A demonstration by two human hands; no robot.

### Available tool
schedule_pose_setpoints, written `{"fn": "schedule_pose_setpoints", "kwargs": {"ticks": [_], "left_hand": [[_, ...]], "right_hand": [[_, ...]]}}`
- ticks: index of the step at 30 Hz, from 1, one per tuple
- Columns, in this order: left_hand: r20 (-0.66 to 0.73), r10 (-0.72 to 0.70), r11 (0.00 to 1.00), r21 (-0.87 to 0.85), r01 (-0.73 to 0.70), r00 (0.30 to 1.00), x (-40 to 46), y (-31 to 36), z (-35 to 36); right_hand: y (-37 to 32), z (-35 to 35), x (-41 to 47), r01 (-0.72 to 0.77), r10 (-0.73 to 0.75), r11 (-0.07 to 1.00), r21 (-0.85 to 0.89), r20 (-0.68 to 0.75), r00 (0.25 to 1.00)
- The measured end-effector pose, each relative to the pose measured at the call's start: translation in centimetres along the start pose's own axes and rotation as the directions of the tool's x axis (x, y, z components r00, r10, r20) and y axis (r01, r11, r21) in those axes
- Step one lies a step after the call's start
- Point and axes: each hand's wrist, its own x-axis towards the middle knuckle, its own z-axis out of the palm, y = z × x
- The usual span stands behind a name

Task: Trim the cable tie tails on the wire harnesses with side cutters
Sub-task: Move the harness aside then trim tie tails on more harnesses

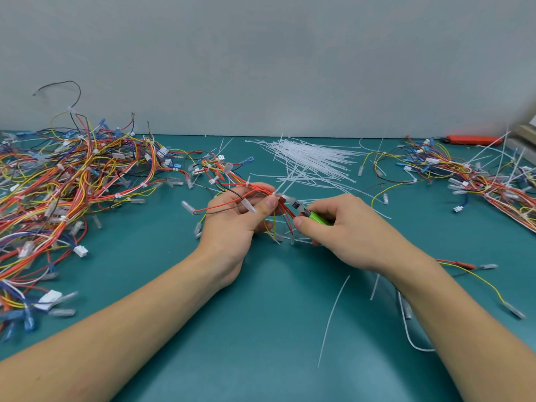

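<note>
My left hand (240, 221) grips a wire harness (232, 181) of mostly red wires over the middle of the teal table, thumb pressed on the bundle. A white cable tie tail (285, 182) sticks up and away from the bundle beside that thumb. My right hand (336, 224) holds side cutters with green handles (317, 218). The cutters' dark jaws (297, 205) sit at the base of the tail, next to my left thumb. I cannot tell whether the jaws are closed on the tie.
A big heap of coloured harnesses (63, 181) fills the left of the table (261, 329). Another heap (475, 175) lies at the right. Loose white cable ties (310, 158) are spread behind my hands. Cut tails (333, 317) lie in front. An orange tool (472, 139) rests by the wall.
</note>
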Motion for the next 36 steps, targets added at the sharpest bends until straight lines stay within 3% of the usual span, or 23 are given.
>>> {"fn": "schedule_pose_setpoints", "kwargs": {"ticks": [8,13,18,24,36], "left_hand": [[-0.031,-0.019,1.0,-0.005,0.019,0.999,-0.15,0.09,0.26],[-0.004,-0.035,0.999,0.006,0.035,0.999,-0.15,0.36,0.25],[-0.001,-0.029,0.999,0.014,0.029,1.0,-0.24,0.54,0.29],[0.025,-0.022,1.0,0.022,0.022,0.999,-0.27,0.51,0.29],[0.036,-0.022,1.0,0.015,0.022,0.999,-0.26,0.47,0.22]], "right_hand": [[-0.01,0.24,-0.03,0.008,-0.009,0.999,-0.045,-0.013,1.0],[0.02,0.23,0.28,-0.047,0.062,0.996,0.08,-0.188,0.98],[0.05,0.34,0.1,-0.088,0.111,0.99,0.114,-0.216,0.97],[-0.49,0.65,-0.18,-0.081,0.085,0.996,0.045,-0.092,0.992],[-0.66,0.11,-0.56,-0.129,0.133,0.989,0.074,-0.045,0.99]]}}
